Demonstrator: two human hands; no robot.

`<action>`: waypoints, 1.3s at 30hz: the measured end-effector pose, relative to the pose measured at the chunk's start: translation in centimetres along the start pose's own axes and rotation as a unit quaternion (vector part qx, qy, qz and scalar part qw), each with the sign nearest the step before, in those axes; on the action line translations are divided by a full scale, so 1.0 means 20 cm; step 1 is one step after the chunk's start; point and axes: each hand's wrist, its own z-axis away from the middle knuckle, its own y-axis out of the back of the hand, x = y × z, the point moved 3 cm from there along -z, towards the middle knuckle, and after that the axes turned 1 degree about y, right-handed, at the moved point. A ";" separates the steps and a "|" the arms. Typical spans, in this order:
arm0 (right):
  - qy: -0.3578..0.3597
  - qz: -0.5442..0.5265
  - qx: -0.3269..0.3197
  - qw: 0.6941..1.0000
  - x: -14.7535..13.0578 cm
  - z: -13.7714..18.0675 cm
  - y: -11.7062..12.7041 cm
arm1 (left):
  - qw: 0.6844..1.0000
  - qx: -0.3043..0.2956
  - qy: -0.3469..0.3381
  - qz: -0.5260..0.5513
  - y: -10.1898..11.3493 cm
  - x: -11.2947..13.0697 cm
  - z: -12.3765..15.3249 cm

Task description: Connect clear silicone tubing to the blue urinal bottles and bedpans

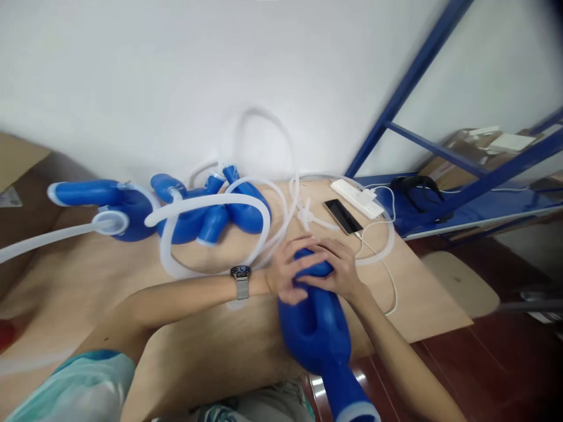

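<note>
A blue plastic bottle (pixel 314 334) with a moulded handle lies over my lap at the table's near edge. Its wide white-rimmed mouth (pixel 358 412) points down toward the bottom of the view. My left hand (pixel 290 269), below a wristwatch, is closed round the bottle's far end. From the other side, my right hand (pixel 341 266) grips that same end, and the fingers of both hands nearly meet over it. Blue plastic shows between them; whatever lies under the palms is hidden. Just beyond my hands, a translucent hose (pixel 259 252) loops across the table.
Several similar blue bottles (pixel 189 220) with hoses stand along the wall at the left. A phone (pixel 343 217), a white power strip (pixel 357 198) and cables lie at the right of the wooden table (pixel 422 299). Cardboard box (pixel 30 170) at far left; blue metal frame (pixel 409 82) at right.
</note>
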 end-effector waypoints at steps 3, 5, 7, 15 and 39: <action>0.001 0.023 0.015 1.000 -0.03 -0.03 0.00 | 0.983 0.117 0.137 0.039 -0.02 0.05 0.01; -0.006 0.032 0.011 0.999 -0.03 -0.05 0.00 | 0.965 0.155 0.203 0.066 -0.02 0.07 0.00; -0.019 0.039 0.001 0.999 -0.03 -0.05 0.00 | 0.953 0.152 0.248 0.080 0.00 0.07 0.00; -0.081 0.088 -0.002 0.993 -0.06 -0.02 0.00 | 0.959 -0.079 0.265 -0.066 0.35 0.24 0.35; -0.123 0.065 -0.109 0.984 -0.09 -0.05 0.03 | 0.937 0.019 0.340 0.082 0.56 0.24 0.28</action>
